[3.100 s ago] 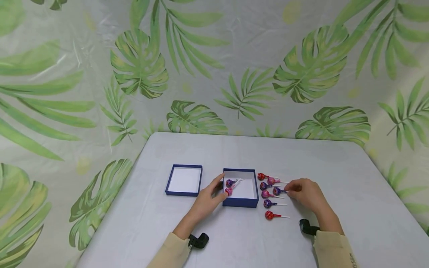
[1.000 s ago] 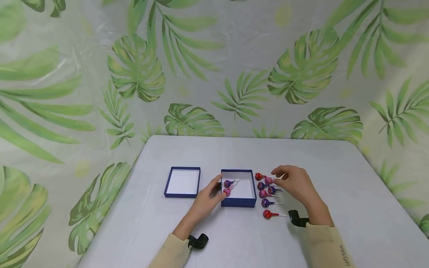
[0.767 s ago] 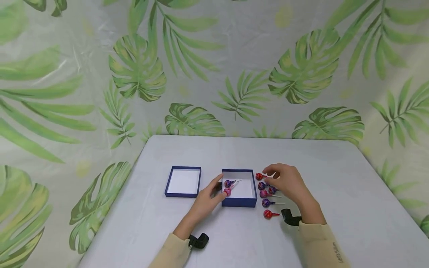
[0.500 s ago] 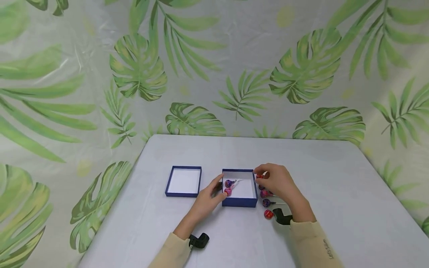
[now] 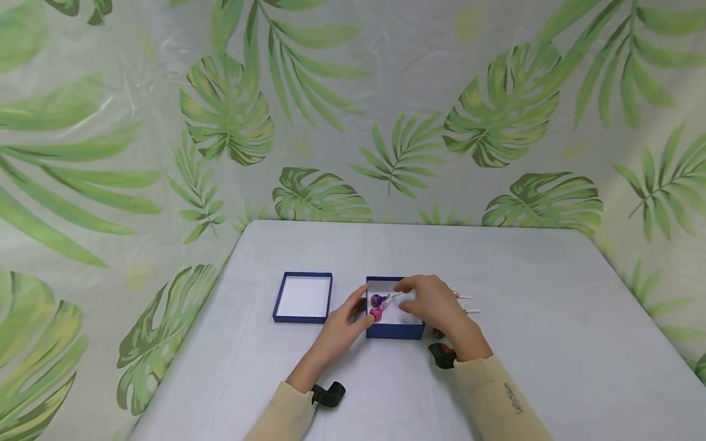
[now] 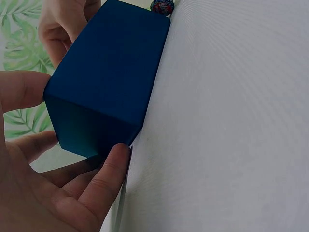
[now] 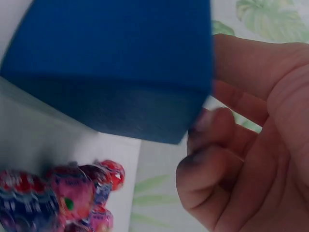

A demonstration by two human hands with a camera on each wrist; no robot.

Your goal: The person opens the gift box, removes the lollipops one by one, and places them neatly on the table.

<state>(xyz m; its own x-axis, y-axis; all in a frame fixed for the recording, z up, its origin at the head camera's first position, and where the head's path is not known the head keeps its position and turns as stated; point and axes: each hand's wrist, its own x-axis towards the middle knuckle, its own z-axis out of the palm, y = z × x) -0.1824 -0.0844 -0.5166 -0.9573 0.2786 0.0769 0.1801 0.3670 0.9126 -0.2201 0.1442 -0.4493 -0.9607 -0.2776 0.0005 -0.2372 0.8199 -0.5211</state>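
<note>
An uncovered blue box (image 5: 394,331) with a white inside stands mid-table. My left hand (image 5: 342,331) holds its left side, thumb at the near corner and index finger at the far one. A purple-wrapped lollipop (image 5: 377,300) and a pink lollipop (image 5: 376,314) lie inside, their white sticks pointing right. My right hand (image 5: 436,303) reaches over the right wall into the box. Thumb and index finger are apart, close to the stick ends, with nothing seen between them. In the right wrist view the blue wall hides its index fingertip.
Several lollipops lie right of the box, mostly hidden under my right arm from above; a pink one (image 7: 72,191) and a red one (image 7: 112,173) show in the right wrist view. A shallow blue-edged lid (image 5: 303,297) lies left of the box.
My right hand was at a purple lollipop's stick on the table, then passed over the upper lollipops and moved left into the box. My left hand and the box have stayed put.
</note>
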